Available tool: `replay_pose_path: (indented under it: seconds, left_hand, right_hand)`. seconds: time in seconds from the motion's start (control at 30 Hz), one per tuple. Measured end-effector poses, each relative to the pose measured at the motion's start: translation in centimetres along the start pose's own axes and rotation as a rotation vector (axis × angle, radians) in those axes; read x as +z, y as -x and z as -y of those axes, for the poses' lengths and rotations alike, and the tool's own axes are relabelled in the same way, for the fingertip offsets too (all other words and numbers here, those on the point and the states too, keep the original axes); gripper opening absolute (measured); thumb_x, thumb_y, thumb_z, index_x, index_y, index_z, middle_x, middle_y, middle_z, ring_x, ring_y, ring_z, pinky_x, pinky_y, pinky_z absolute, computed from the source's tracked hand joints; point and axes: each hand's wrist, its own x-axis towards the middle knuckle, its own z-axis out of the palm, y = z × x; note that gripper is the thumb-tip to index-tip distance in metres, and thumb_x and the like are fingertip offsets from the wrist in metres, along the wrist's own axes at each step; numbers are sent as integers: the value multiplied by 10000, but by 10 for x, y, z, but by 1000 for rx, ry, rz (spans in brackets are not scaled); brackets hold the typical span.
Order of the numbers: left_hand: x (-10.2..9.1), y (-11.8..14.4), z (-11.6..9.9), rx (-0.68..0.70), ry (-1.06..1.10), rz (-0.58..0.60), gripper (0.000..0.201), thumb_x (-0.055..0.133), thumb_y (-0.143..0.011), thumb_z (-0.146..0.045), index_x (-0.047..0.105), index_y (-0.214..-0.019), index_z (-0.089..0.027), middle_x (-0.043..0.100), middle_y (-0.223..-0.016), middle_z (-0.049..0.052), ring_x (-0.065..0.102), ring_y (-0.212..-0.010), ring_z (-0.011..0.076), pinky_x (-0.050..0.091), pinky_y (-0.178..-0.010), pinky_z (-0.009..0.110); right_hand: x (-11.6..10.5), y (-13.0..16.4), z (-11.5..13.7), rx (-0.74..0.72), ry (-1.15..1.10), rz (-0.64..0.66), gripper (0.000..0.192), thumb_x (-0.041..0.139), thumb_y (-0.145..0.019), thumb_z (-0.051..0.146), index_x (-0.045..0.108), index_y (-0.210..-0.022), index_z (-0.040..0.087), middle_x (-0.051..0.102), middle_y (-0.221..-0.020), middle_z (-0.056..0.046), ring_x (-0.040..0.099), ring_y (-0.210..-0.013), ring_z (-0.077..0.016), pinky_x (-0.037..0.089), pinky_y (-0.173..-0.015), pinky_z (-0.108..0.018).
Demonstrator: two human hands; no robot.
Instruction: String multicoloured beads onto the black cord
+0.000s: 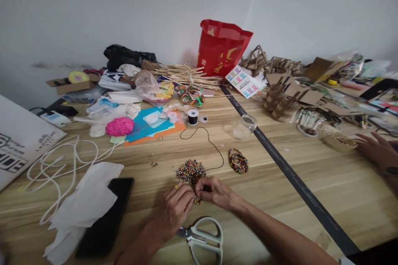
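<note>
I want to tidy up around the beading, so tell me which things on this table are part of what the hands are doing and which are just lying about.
In use:
left hand and right hand, pinching beads together
loose bead pile
black thread and its spool
finished bead ring

Lying about:
scissors
phone
white cord
pink yarn ball
glass jar
red bag

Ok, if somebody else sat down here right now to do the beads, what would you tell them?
Left hand and right hand are pinched together on a short run of strung beads, just below the loose bead pile.
The black thread runs from the hands up to the spool.
A finished-looking bead loop lies to the right of the pile.
Scissors lie between the wrists.
Only a few beads look strung; most are in the pile.
Another person's hand rests at the far right.
</note>
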Motion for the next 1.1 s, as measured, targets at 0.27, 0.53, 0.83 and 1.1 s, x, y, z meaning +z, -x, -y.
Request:
replay_pose_path:
  seconds: [0.27, 0.53, 0.83, 1.1]
  left_hand:
    - [1, 0, 2, -27, 144, -16, 181, 466, -885, -90, 586, -779, -173, 662, -728, 21, 635, -687, 134, 520, -706, 249]
    - [6, 2, 4, -54, 197, -84, 137, 513, -859, -92, 622, -832, -171, 680, -735, 38, 653, -695, 146, 543, -666, 251]
    - [5, 0, 4, -53, 193, -88, 172, 504, -855, -87, 637, -776, -162, 682, -700, 43, 643, -654, 141, 543, -630, 247]
    - [6, 1, 4, -58, 197, -81, 177, 495, -857, -82, 631, -773, -159, 680, -704, 42, 644, -657, 140, 539, -644, 249]
  right_hand:
    - [0, 0, 0, 20, -12, 20, 220, 625, -753, 339, 584, -673, 138, 522, -605, 21, 436, -562, -93, 330, -544, -207]
    - [0, 0, -3, 23, 10, 5, 225, 630, -753, 337, 588, -673, 132, 515, -597, 23, 423, -555, -87, 322, -532, -201]
    - [1, -1, -7, 23, 12, -12, 169, 628, -756, 278, 600, -681, 129, 525, -593, 27, 421, -542, -81, 314, -514, -193]
    - [2, -1, -7, 25, 10, -25, 149, 612, -748, 255, 598, -676, 125, 512, -589, 25, 413, -539, -79, 306, -506, -189]
